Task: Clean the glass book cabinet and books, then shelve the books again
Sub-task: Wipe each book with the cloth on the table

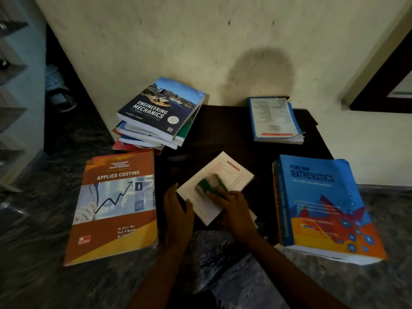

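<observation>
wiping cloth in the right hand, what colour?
Green and white, though motion-blurred; the cloth shows in the head view.

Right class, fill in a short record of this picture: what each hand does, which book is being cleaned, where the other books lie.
Left hand: fingers straight, touching the edge of the white paperback book
Right hand: holds a blurred green and white wiper on that book
Left side: orange Applied Costing book lying flat
Back left: stack topped by dark Engineering Mechanics book
Right side: blue Mathematics book on top of a pile
</observation>
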